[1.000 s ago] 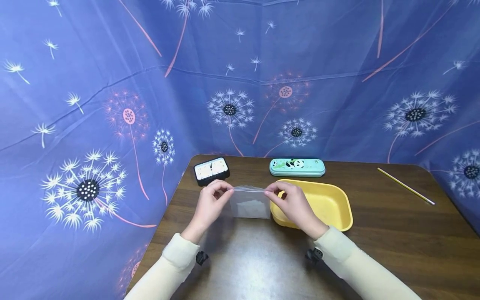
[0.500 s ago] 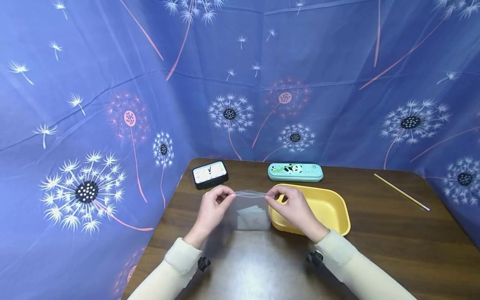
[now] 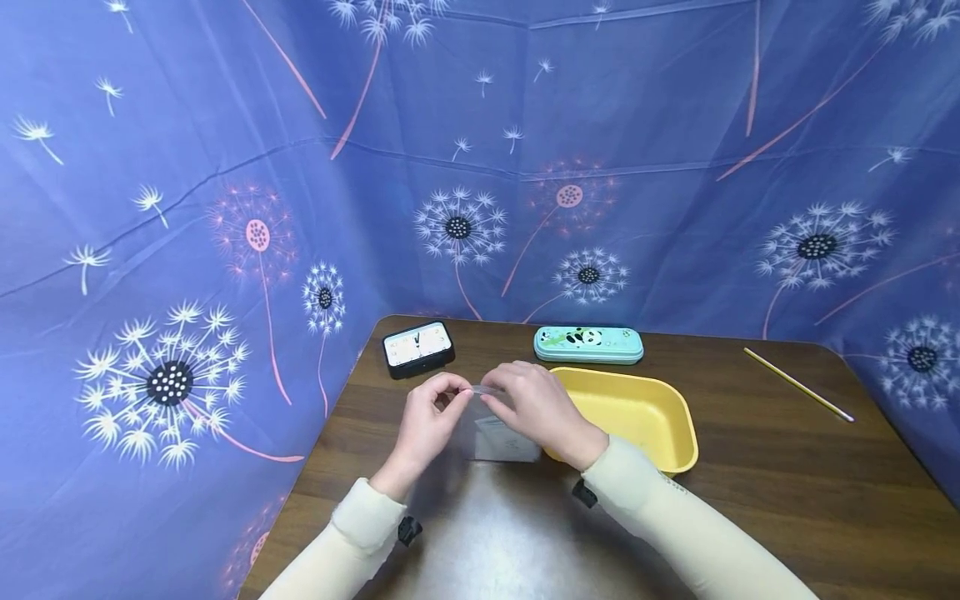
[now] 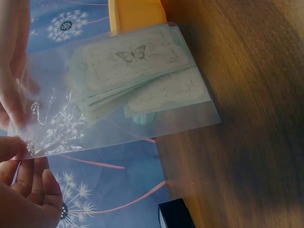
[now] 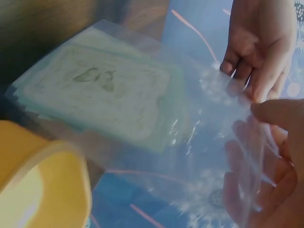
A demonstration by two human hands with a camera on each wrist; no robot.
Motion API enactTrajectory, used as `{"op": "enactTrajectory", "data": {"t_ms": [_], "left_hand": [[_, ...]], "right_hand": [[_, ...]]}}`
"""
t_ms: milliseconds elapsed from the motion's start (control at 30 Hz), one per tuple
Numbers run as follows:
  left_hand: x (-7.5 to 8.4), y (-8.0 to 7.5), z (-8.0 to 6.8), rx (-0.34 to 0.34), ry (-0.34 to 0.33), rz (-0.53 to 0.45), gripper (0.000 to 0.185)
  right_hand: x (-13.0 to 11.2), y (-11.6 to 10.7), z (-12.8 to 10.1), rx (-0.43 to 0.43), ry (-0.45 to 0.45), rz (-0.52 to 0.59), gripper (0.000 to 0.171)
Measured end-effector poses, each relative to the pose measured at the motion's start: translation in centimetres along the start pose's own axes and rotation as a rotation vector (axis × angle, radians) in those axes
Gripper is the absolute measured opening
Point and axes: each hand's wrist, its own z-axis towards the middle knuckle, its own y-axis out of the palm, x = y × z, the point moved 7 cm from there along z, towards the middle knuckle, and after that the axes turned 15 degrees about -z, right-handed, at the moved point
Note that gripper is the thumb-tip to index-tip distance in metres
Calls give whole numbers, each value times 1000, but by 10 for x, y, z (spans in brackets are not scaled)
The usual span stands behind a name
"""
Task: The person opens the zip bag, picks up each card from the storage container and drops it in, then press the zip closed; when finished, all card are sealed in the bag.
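A clear zip bag (image 4: 114, 130) hangs from both hands above the table. Inside it lie several pale green cards (image 4: 137, 57) with butterfly drawings, gathered at the bag's lower end. My left hand (image 3: 429, 421) pinches one top corner between thumb and forefinger. Close beside it, my right hand (image 3: 542, 410) has its thumb and fingers on the bag's top edge, pinching the seal strip. In the right wrist view the bag (image 5: 190, 137) is see-through, with the right fingers showing behind it. From the head view, the right hand covers part of the bag.
A yellow plastic basin (image 3: 678, 429) stands just right of the bag. Behind it lies a mint pencil case (image 3: 588, 345) with a panda. A black-cased clock (image 3: 418, 348) sits at back left, and a striped pencil (image 3: 798, 385) lies on the right of the wooden table.
My right hand has slid left along the bag's top edge, from its right corner to near the left hand. The left hand keeps its pinch in place.
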Motion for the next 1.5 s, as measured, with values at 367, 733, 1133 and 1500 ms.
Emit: {"op": "enactTrajectory", "data": {"t_ms": [367,733,1133,1500], "left_hand": [[4,1,-1,12,48,37,5],[5,1,-2,29,50,28,10],[7,-3,0,40,62,23,7],[4,-7,4,45,36,19,5]], "right_hand": [[-11,4,7,30,2,-50,4],[-8,4,3,16,26,-68,4],[10,-1,-5,-4,73,-42,4],[24,-5,-12,-22,114,-25,7]]}}
